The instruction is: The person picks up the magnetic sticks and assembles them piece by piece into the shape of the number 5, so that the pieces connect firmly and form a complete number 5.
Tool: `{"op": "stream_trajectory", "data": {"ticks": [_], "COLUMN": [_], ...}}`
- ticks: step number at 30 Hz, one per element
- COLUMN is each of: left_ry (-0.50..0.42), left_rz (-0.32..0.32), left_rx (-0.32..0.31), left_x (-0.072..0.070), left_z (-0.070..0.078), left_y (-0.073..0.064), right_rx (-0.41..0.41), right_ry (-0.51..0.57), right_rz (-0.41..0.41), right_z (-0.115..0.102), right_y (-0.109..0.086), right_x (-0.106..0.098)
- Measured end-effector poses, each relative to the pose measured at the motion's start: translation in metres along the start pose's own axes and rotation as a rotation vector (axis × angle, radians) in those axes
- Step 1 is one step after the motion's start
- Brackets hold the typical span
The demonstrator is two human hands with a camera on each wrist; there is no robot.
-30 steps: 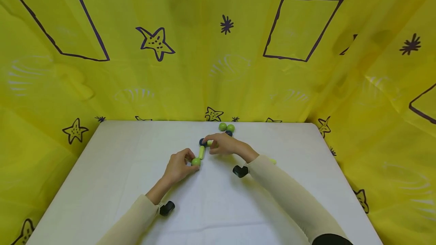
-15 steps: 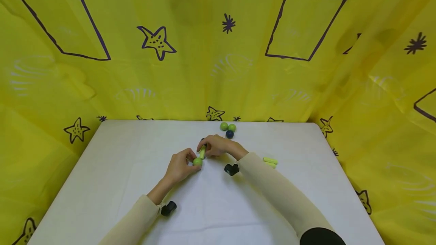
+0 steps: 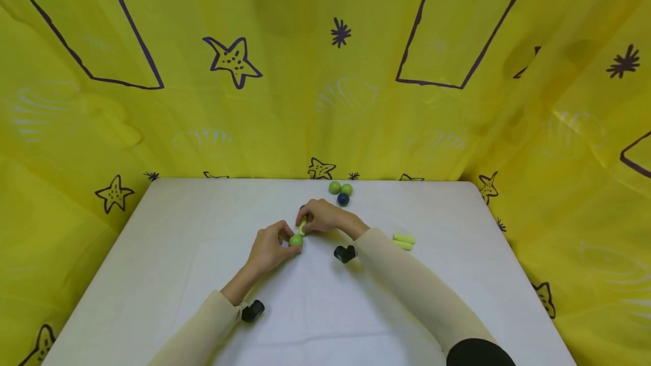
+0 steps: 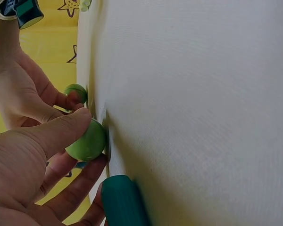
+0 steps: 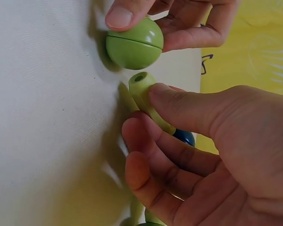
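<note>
My left hand (image 3: 269, 248) pinches a glossy green ball (image 3: 296, 240) between thumb and fingers, low over the white tabletop. In the right wrist view a thin seam line runs round this ball (image 5: 134, 44). Opposite it, my right hand (image 3: 325, 216) grips a pale green rod (image 5: 148, 96) between thumb and fingertips. The rod's near end has a hole and points at the ball, with a narrow gap between them. At the rod's other end sits a dark blue ball (image 5: 185, 136), mostly hidden by the right hand in the head view.
Two green balls (image 3: 334, 187) and a dark blue ball (image 3: 343, 199) stand together near the back edge. Two pale green rods (image 3: 404, 239) lie to the right, beside the right sleeve. Yellow patterned curtains (image 3: 285, 100) enclose the white table (image 3: 203, 213).
My right hand has moved left and toward me, from the blue ball area onto the pale green rod, which now tilts toward the green ball. The left hand stays nearly in place, holding its ball.
</note>
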State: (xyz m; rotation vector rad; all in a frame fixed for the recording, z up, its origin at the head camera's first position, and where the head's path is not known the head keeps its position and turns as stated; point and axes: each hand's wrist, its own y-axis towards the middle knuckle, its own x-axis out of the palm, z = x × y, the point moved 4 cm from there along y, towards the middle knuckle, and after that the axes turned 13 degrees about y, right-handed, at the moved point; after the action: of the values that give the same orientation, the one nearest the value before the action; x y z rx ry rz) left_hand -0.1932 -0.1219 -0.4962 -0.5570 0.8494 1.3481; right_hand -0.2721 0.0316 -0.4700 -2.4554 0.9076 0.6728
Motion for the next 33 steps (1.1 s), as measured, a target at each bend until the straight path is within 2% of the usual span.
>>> {"op": "stream_trajectory", "data": {"ticks": [6,17,23,33], "left_ry": [-0.003,-0.011,-0.002,-0.019], "left_rz": [0.010,0.006,0.016,0.013], "left_rx": [0.011,0.020,0.047,0.043], "left_x": [-0.0008,0.0008,0.0053,0.0064], "left_z": [0.0007,0.0014,0.0042,0.0061], "left_y": [-0.0009,-0.0007,0.0000,-0.0015], "right_rx": [0.012,0.019,0.027,0.011], "right_ry": [0.048,0.060,0.079,0.093], "right_rz": [-0.027,-0.050,-0.053,-0.062], "right_z": [0.0004,0.0014,0.0010,0.0016], "right_y": [0.0001,0.0006,-0.0012,-0.0009], "right_x": [-0.0014,-0.0038,-0.0036,-0.0021]}}
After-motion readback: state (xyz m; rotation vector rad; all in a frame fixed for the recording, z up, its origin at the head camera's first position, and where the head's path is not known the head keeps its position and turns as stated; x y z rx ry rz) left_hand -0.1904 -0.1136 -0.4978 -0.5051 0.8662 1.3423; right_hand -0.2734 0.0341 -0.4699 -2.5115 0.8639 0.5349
